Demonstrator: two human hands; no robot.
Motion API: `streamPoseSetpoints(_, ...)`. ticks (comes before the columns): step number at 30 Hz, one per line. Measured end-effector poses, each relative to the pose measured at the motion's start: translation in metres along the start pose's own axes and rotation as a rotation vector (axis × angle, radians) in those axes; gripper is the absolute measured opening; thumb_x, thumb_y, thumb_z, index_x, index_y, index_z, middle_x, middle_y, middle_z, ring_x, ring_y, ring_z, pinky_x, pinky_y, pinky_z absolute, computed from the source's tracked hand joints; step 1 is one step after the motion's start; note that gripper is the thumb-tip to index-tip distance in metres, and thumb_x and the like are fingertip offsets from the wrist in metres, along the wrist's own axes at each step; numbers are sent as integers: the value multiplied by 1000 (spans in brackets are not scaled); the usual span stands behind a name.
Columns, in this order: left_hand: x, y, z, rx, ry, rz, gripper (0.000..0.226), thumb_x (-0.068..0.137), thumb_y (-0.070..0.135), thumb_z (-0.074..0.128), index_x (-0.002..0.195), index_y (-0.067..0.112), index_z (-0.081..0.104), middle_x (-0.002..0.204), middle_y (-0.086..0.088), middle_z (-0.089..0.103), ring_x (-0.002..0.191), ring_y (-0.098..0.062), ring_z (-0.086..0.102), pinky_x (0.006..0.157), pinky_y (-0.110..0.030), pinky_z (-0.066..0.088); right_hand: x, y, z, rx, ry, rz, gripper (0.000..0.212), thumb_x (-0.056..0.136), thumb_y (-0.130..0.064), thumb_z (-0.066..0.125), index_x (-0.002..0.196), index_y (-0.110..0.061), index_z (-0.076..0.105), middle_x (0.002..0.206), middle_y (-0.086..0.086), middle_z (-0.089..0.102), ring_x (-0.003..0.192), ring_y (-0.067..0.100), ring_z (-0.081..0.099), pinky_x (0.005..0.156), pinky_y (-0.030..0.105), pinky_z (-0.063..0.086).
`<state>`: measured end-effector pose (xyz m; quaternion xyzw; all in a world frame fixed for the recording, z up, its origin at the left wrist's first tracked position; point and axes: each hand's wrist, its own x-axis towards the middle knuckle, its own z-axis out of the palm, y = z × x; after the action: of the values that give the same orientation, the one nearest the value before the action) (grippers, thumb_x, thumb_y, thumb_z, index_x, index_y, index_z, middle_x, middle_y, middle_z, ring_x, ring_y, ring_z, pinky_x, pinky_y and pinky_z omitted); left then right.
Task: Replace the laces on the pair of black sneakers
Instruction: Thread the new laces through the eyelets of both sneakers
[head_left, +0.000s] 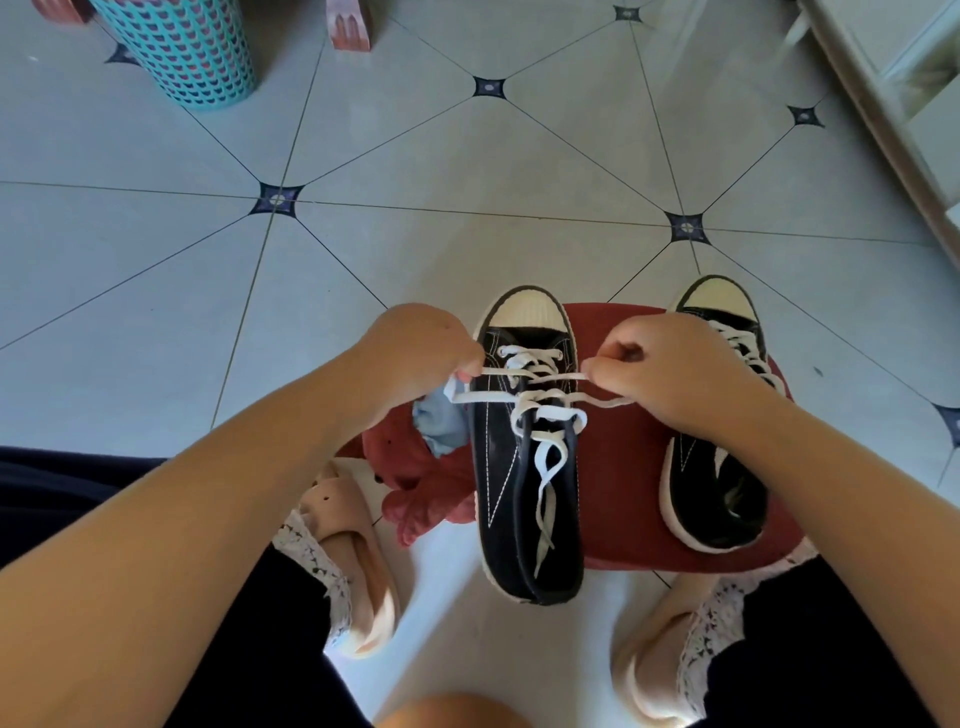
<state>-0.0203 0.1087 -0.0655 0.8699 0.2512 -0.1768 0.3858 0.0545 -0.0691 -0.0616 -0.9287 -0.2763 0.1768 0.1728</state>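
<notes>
**Two hands pull a white lace taut over a black sneaker**

Head view: your left hand (421, 348) pinches one run of the white lace (540, 400) in curled fingertips (467, 368), just off the shoe's left edge. Your right hand (670, 369) pinches the other run the same way, fingers (597, 370) closed tight at the shoe's right edge. The lace runs straight from one set of fingers to the other, crossing the upper eyelets of the black sneaker (524, 499). That sneaker sits between and just below your fingers, toe pointing away from you. Looser loops and a free tail trail down the tongue, on your side of the fingers. The second sneaker (717, 467), laced in white, lies just beyond your right fingers, partly hidden by that hand. Both shoes rest on a red round seat (623, 467). A blue cloth (441, 423) lies right under your left fingers. Well beyond them, a teal basket (182, 52) stands on the tiled floor (363, 156).
</notes>
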Motion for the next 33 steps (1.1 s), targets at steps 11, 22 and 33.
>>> streamPoseSetpoints(11,2,1,8,51,-69,34,30,87,35,51,67,16,65,80,-8,54,74,-21,49,67,-32,41,-1,-4,3,10,-40,-9,26,90,-38,51,86,-16,64,78,-6,60,73,6,52,62,15,36)
streamPoseSetpoints(22,3,-6,12,-84,9,25,27,78,13,59,52,12,50,62,-5,43,64,-18,42,52,-26,29,0,-3,14,44,30,-38,37,90,-32,55,82,2,66,72,19,61,56,14,42,59,31,36)
streamPoseSetpoints(33,-5,-5,13,146,167,382,13,81,42,62,82,31,69,77,15,50,85,-10,49,78,-29,38,-7,-15,16,-124,154,-291,28,79,-50,57,83,-28,74,83,-7,65,87,17,56,84,38,43)
